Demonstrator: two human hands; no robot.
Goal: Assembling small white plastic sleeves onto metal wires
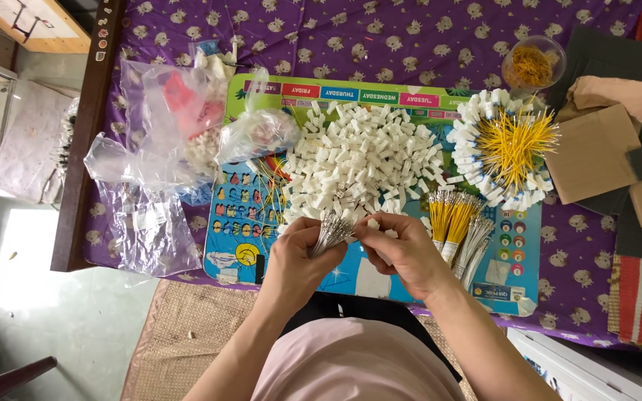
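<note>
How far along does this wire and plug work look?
Done: a ring of white plugs with yellow wires lies at the upper right. In hand: the left hand grips a bundle of pale wires while the right hand pinches at its tips. Left: a big heap of loose white plugs and bundles of yellow wires.

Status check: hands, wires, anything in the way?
Left hand grips white wire bundle. Right hand pinches at its tips. White connector pile just beyond; nothing blocking.

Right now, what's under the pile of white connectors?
The pile of white connectors lies on a colourful printed board, itself on a purple patterned cloth. The board's middle is covered by the pile, so its print there cannot be seen.
</note>
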